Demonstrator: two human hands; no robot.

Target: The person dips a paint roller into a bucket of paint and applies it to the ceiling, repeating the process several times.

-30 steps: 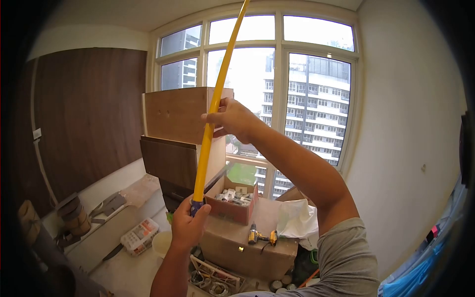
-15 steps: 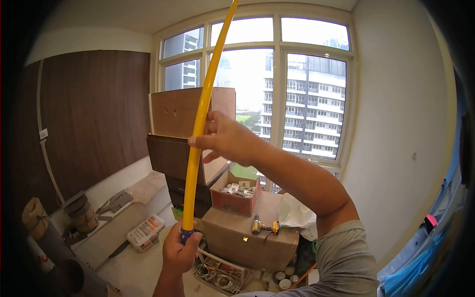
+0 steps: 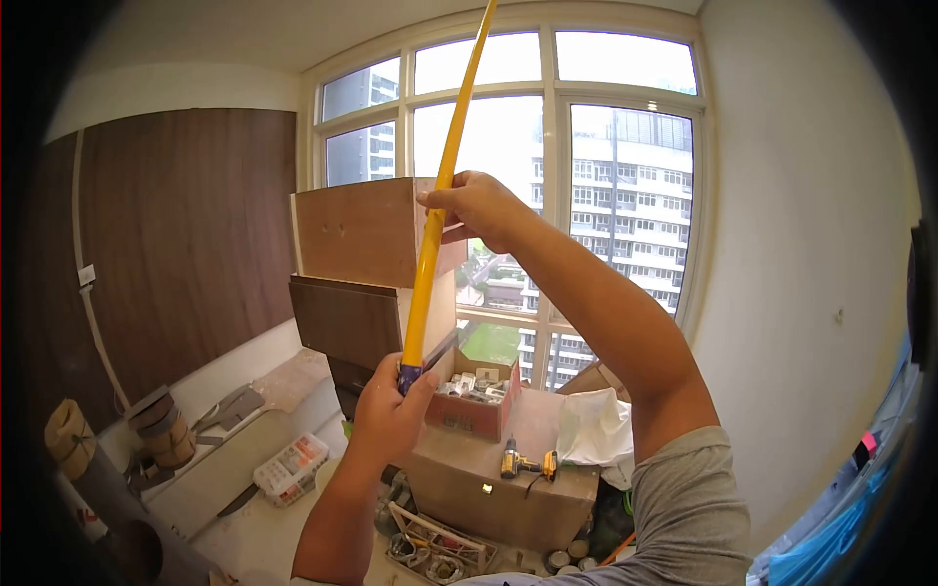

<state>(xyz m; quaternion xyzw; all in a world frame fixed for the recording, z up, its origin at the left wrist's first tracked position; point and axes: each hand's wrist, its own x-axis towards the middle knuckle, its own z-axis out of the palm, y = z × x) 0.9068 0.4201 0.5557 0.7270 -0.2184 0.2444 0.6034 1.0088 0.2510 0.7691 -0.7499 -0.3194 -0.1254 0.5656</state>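
A long yellow pole [image 3: 421, 303] with a dark blue lower end slants up and slightly right, running out of the top of the head view. My left hand [image 3: 389, 415] is closed around the bottom, where the blue end [image 3: 409, 376] shows above the fingers. Higher up, my right hand [image 3: 479, 209] grips the pole from the right, thumb across its front and some fingers hidden behind. Stacked wooden boxes [image 3: 357, 230] stand beyond the pole.
A cordless drill [image 3: 523, 461] lies on a brown wooden chest [image 3: 469, 479], near a red box [image 3: 472, 417] of small parts and a white bag [image 3: 596, 430]. An organizer case [image 3: 291, 469] sits on the floor at left. Large windows [image 3: 550, 195] face me.
Both hands and the pole have moved up and right. My right hand's fingers have closed more around the pole.
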